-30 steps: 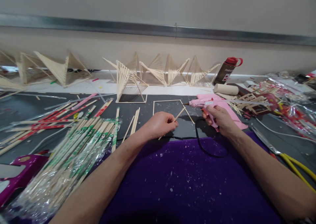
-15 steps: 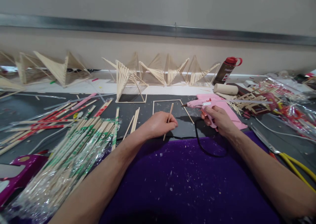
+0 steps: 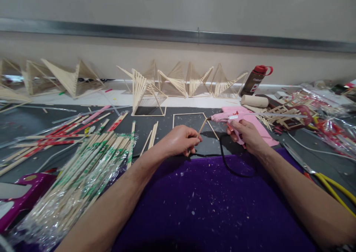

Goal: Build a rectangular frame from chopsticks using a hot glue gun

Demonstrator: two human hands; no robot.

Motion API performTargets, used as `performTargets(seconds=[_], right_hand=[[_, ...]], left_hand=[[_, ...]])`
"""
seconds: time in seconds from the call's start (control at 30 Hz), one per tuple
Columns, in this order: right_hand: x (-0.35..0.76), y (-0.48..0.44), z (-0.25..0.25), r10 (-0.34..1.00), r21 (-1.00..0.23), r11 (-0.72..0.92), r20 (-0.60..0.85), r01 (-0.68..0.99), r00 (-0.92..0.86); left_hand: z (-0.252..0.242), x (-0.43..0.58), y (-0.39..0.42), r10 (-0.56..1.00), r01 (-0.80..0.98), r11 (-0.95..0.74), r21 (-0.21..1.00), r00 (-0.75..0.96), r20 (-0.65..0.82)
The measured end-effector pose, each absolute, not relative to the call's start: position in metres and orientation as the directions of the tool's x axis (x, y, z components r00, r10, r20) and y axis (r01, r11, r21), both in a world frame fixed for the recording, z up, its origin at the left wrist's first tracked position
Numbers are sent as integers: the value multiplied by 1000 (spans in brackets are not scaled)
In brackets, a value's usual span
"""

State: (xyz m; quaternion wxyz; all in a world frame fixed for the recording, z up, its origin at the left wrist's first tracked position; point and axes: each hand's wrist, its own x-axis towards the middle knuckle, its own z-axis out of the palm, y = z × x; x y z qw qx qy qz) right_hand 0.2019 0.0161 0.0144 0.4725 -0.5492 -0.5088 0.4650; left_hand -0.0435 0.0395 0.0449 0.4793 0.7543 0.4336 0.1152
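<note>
Between the fingers of my left hand (image 3: 182,140) is a thin wooden stick (image 3: 203,127), tilted with its upper end to the right. That end meets, or nearly meets, the nozzle of a pink hot glue gun (image 3: 224,118). My right hand (image 3: 246,134) is wrapped around the glue gun's handle, and a long clear glue stick (image 3: 274,114) juts out of its back. Behind my left hand, a frame of thin sticks (image 3: 189,113) lies flat on the dark table; its near side is partly hidden by the hand.
Twisted stick models (image 3: 172,79) line the wall beside a red-capped bottle (image 3: 256,79). Plastic-wrapped chopsticks (image 3: 83,178) lie at the left, near a purple tool (image 3: 30,196). Yellow-handled scissors (image 3: 319,176) rest at the right. A black cord (image 3: 226,165) loops over the purple cloth (image 3: 211,207).
My left hand has tilted the stick from nearly upright to leaning right, bringing its upper end to the glue gun's nozzle. My right hand and the glue gun have stayed almost in place.
</note>
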Motion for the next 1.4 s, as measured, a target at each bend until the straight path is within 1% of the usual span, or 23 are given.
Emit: performTargets(seconds=[0.1, 0.27, 0.43, 0.57, 0.73, 0.9, 1.07, 1.23, 1.4], right_hand=[[202, 16, 14, 998, -997, 19, 23, 79, 57], [200, 14, 16, 991, -995, 87, 91, 46, 95], [197, 9, 19, 988, -991, 61, 76, 116, 132], [196, 10, 18, 980, -985, 112, 131, 128, 147], [198, 12, 16, 984, -982, 116, 134, 147, 116], [198, 10, 18, 988, -971, 115, 134, 209, 79], [196, 9, 21, 992, -975, 94, 110, 200, 69], [196, 9, 21, 987, -977, 106, 126, 184, 97], [196, 9, 21, 989, -974, 84, 107, 210, 100]], left_hand=[[47, -45, 42, 817, 559, -133, 818, 530, -229], [49, -49, 48, 893, 605, -193, 772, 435, -118], [47, -51, 53, 912, 703, -280, 654, 408, -47], [43, -52, 55, 919, 757, -334, 561, 393, 17], [36, -54, 59, 905, 774, -398, 493, 419, 74], [34, -54, 59, 891, 788, -434, 437, 447, 79], [36, -54, 58, 892, 800, -434, 414, 445, 76], [35, -54, 59, 893, 811, -435, 392, 444, 72], [35, -55, 59, 887, 814, -449, 369, 455, 75]])
